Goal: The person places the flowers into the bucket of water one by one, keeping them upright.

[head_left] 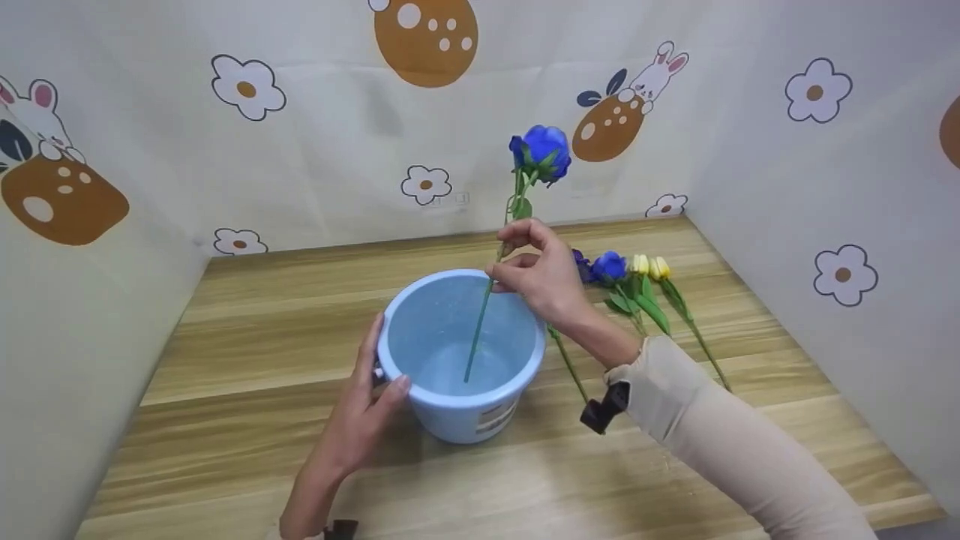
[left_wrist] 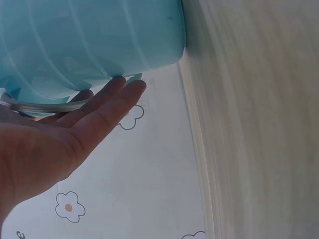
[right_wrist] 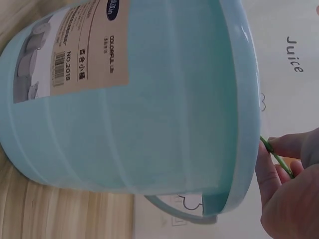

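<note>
A blue rose (head_left: 546, 151) is being pinched by the right hand (head_left: 546, 274), a bucket (head_left: 454, 420) touched by the straight-fingered left hand (head_left: 361, 416); the table (head_left: 262, 330) is being enclosed by patterned walls (head_left: 322, 165).

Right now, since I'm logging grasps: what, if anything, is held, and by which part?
The right hand pinches a blue flower partway down its green stem; the left hand touches the blue bucket.

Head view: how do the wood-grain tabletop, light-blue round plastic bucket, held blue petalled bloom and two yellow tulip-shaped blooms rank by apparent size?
Largest to smallest:
1. Wood-grain tabletop
2. Light-blue bucket
3. Held blue bloom
4. Left yellow bloom and right yellow bloom: they look alike, so unranked between themselves.
</note>
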{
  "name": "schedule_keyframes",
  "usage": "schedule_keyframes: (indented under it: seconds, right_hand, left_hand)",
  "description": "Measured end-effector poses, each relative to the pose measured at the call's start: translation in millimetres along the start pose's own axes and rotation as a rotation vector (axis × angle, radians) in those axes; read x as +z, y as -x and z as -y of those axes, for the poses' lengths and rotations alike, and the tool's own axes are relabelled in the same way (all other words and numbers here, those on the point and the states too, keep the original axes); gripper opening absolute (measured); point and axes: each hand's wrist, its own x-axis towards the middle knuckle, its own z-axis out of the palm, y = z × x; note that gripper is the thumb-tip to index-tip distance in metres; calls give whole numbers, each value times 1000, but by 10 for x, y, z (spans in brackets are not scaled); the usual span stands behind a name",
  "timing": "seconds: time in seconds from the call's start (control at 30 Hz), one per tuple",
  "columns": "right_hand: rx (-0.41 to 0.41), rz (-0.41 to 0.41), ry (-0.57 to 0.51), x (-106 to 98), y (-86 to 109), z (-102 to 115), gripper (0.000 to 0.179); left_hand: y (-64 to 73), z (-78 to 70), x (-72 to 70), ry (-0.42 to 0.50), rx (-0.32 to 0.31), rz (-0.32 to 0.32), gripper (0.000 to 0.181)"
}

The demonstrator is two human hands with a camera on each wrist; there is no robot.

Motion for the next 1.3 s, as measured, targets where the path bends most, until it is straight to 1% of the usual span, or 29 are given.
schedule_keyframes:
  seconds: [0.13, 0.37, 0.63, 1.0, 1.17, 1.3]
  right_hand:
    - [-16, 25, 10, 87, 13, 23, 39]
    - [-22, 59, 27, 220, 30, 52, 38]
    - [-6, 68, 87, 336, 48, 90, 40]
    - [-3, 109, 184, 465, 94, 80, 41]
    - [-27, 152, 169, 505, 97, 72, 40]
    - [-51, 167, 170, 517, 105, 69, 39]
  left_hand:
    - [-2, -1, 2, 4, -6, 0, 81]
    - [-9, 2, 20, -2, 12, 4, 81]
    - [-14, -12, 10, 3, -11, 10, 81]
    - [-14, -10, 2, 13, -24, 16, 80]
    - [-12, -10, 2, 17, -23, 18, 80]
    - [-12, -1, 13, 24, -13, 20, 79]
